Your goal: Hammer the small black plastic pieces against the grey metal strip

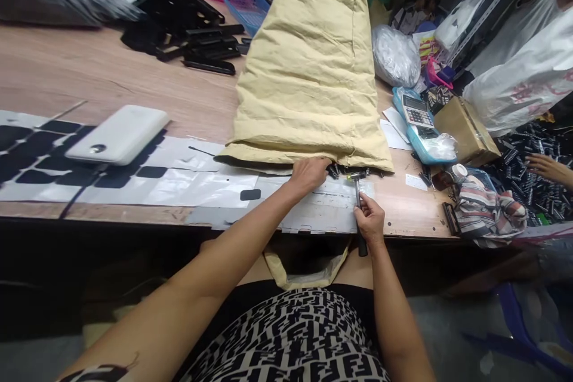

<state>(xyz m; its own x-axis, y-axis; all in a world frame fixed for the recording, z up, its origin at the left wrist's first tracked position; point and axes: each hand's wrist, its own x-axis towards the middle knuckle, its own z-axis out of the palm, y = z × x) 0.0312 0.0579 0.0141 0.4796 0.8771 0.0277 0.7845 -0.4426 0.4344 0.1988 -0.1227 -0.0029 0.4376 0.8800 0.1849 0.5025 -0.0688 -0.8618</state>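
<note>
My right hand (369, 218) is wrapped around the handle of a small hammer (358, 191), whose head lies at the mouth of a large pale-yellow cloth sack (308, 71). The sack rests on the table with its open edge toward me. Just left of the hammer head, my left hand (310, 173) is closed at the sack's edge. Its fingertips touch small black parts (332, 171), and what they grip is too small to make out. More small dark pieces show along the sack's lip, partly under the cloth.
A white power bank (119, 134) lies on a sheet of black rounded pads (58, 161) at left. Black parts (210, 42) are heaped behind. To the right are a calculator (416, 110), a cardboard box (465, 128) and a striped cloth (486, 209). Another person's hand (548, 167) reaches over black pieces.
</note>
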